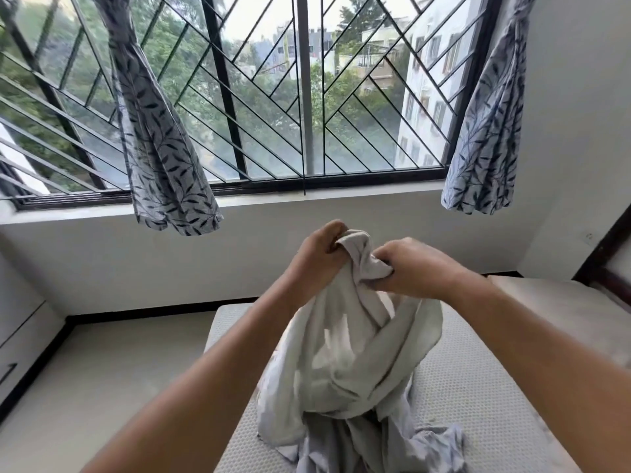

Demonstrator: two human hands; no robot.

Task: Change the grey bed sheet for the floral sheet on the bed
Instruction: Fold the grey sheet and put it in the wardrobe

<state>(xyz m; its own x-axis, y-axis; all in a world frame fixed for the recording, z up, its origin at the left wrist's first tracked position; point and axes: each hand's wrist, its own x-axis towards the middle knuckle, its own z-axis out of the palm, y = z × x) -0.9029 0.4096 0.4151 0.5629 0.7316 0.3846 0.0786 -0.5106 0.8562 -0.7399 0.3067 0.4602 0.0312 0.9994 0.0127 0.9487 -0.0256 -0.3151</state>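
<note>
Both hands, left hand (316, 252) and right hand (415, 268), grip bunched grey sheet (345, 353) lifted above bare mattress (461, 387).

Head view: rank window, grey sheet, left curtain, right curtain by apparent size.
1. window
2. grey sheet, though nearest the camera
3. left curtain and right curtain: roughly alike, both cropped at top, unranked
</note>
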